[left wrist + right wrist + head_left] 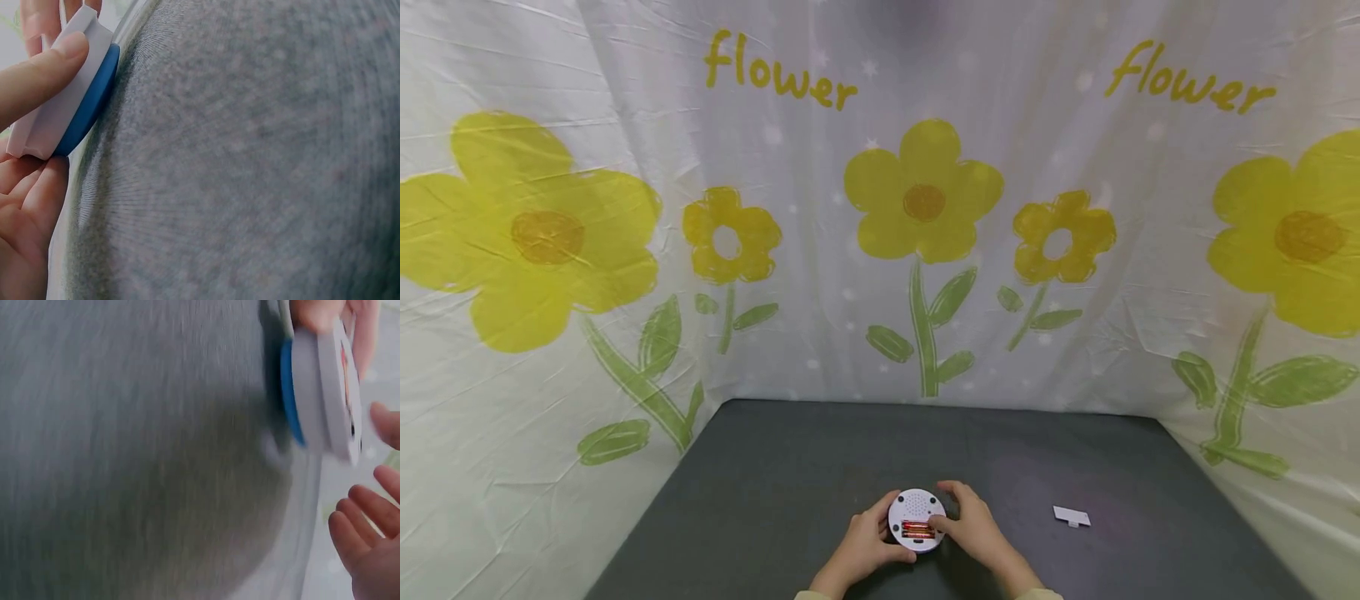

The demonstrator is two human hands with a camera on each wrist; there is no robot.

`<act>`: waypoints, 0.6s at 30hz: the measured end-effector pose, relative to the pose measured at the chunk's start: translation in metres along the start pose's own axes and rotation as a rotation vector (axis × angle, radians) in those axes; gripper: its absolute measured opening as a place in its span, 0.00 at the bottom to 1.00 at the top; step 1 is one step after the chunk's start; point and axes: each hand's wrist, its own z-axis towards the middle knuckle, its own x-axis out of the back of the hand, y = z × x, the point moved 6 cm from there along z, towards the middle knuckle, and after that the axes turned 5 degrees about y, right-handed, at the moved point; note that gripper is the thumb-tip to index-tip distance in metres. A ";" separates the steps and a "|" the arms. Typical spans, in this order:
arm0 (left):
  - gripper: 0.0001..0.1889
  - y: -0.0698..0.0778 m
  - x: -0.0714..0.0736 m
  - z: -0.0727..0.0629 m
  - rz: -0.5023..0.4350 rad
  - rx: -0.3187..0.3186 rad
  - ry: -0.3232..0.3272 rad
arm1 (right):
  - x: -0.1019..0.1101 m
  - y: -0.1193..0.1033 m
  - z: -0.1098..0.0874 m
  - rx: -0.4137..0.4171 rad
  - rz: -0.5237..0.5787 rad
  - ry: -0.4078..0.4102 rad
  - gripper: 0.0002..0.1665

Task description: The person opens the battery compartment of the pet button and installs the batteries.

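A round white-and-blue device [917,500] lies with its underside up, showing speaker holes, small dark feet and an uncovered battery compartment. Two red batteries [917,530] sit side by side in that compartment. My left hand [867,542] grips the device by its left edge; in the left wrist view the thumb [69,50] presses on its white side, above the blue part. My right hand [977,529] is at the device's right side with its thumb over the compartment's edge in the head view. The right wrist view shows its loosely spread fingers [362,525] apart from the device.
A white battery cover [1071,517] with a small tab lies on the dark grey table [820,450], to the right of the hands. Curtains [820,333] printed with yellow flowers enclose the table at the back and both sides.
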 end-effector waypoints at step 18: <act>0.50 -0.007 -0.002 0.002 -0.025 0.040 0.006 | 0.091 0.083 -0.018 -0.202 -0.061 0.120 0.29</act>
